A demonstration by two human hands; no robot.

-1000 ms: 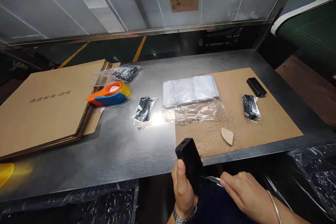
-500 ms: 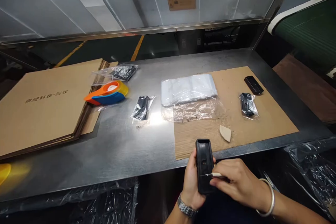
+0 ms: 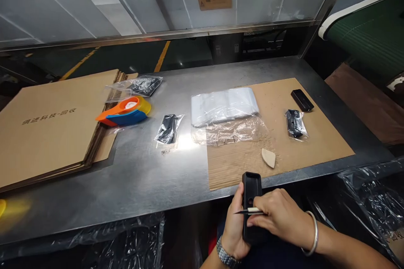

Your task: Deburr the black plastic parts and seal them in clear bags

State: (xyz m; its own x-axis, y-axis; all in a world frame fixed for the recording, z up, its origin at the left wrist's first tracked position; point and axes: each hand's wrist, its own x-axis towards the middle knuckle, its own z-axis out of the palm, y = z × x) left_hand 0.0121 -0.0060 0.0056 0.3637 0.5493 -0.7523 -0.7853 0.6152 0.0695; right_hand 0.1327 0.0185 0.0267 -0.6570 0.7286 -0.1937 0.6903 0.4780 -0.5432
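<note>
Rotated hollow-side-up since earlier, black rectangular plastic case is gripped in left hand; slim white-and-black pointed tool is pinched in right hand.

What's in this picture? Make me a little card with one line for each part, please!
Left hand: holds a black case
Right hand: holds a slim, pointed tool over the case
On cardboard sheet: beige wedge, bagged black piece, unbagged black piece
Table, left: cardboard stack, orange-and-blue tape dispenser
Table, middle: pale plastic bundle, another bagged black piece
</note>
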